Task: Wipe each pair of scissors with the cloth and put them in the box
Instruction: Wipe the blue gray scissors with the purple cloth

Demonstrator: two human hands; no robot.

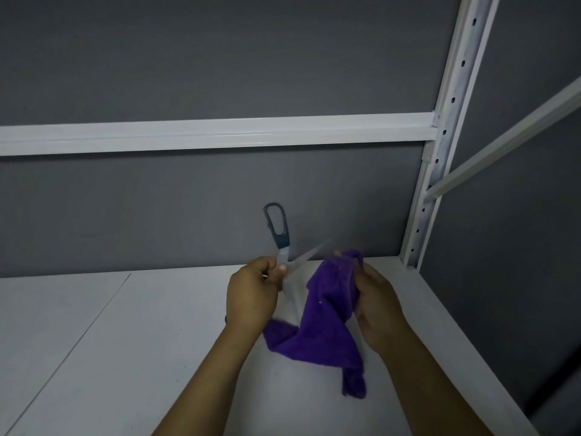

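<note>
One pair of scissors [276,228] is up in the air over the white shelf [125,341], in front of the grey wall [188,58]. It has a dark teal handle loop, long and narrow, which stands at the top, and pale metal below it. The scissors are spread open. One blade slants up and to the right towards the top of the cloth [323,325], and another pale strip runs down from the fist beside the cloth. Both are blurred, so their edges are hard to make out. I can see only the one loop.

The left hand [253,297] is closed round the scissors near where the two halves cross, thumb tip pressed on the metal. The right hand [379,306] has its fingers curled into the upper part of the cloth and grips it bunched, just beside the open blades. Whether cloth and blade touch I cannot tell.

There is one cloth, purple and fluffy. It hangs from the right hand in loose folds, with one corner trailing under the left wrist and a longer tail drooping lower on the right.

Behind are one white rail [204,135] across the wall, one white post [440,136] with a row of holes, and one slanting brace [503,136].
</note>
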